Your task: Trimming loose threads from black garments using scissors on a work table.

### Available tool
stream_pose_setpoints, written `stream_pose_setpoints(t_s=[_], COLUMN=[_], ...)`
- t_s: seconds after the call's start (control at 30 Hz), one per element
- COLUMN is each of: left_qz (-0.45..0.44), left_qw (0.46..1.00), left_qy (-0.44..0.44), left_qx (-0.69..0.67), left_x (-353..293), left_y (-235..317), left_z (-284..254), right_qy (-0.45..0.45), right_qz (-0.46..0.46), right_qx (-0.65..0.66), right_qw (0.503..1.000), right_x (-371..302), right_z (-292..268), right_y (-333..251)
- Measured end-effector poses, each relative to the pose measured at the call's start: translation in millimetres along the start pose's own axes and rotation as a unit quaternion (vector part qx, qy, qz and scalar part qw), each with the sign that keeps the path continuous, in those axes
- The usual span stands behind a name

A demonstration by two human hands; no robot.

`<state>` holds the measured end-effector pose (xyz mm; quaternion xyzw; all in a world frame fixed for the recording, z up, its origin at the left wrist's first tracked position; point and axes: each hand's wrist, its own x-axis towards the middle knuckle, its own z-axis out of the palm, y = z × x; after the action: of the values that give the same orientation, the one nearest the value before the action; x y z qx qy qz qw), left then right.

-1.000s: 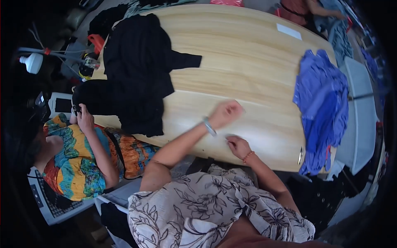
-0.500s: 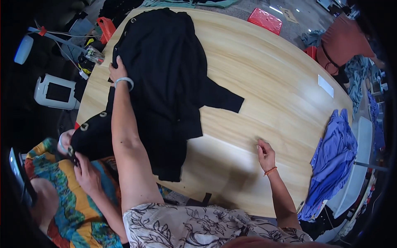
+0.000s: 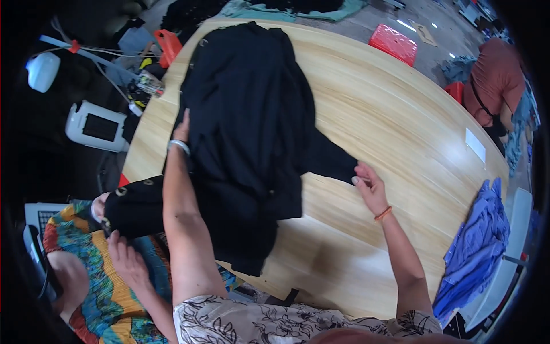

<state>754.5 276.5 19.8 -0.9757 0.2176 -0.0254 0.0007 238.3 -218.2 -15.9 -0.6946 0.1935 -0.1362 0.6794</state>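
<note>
A large black garment (image 3: 246,103) is spread over the wooden table, one short sleeve pointing right. My left hand (image 3: 181,131) is at the garment's left edge and seems to grip it there, most of its fingers hidden by the cloth. The end of the sleeve is pinched between the thumb and fingers of my right hand (image 3: 369,180). At the lower left, another person's far hand (image 3: 101,206) holds a black part with ring-shaped metal pieces along it. That person's nearer hand (image 3: 129,261) is beside it, fingers partly bent.
A pile of purple-blue clothing (image 3: 475,246) hangs on the table's right side. A white label (image 3: 475,145) lies near the right edge. Beyond the table are a red stool (image 3: 393,44) and a person in reddish clothing (image 3: 497,74). A white machine (image 3: 97,127) stands at left.
My right hand has reached up to the sleeve end and taken hold of it. My left hand has shifted lower along the garment's left edge. The other person's nearer hand has moved slightly down.
</note>
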Motion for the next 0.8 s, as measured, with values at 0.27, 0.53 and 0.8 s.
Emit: stream_pose_setpoints(t_s=[0.27, 0.53, 0.8], left_qz=[-0.235, -0.188, -0.163], left_qw=[0.834, 0.831, 0.844], left_qy=[-0.106, -0.154, -0.143], left_qx=[-0.487, -0.500, -0.491], left_x=[-75.0, -179.7, -297.4], left_y=[243.8, 409.4, 564.7], left_z=[68.5, 20.5, -11.6], right_qy=[0.073, 0.012, 0.002], right_qz=[0.021, -0.050, 0.097], right_qx=[-0.038, -0.246, -0.183], right_qw=[0.996, 0.968, 0.978], right_x=[92.8, 99.1, 26.9], right_z=[-41.4, -122.9, -245.9], right_y=[-12.7, 37.1, 38.0])
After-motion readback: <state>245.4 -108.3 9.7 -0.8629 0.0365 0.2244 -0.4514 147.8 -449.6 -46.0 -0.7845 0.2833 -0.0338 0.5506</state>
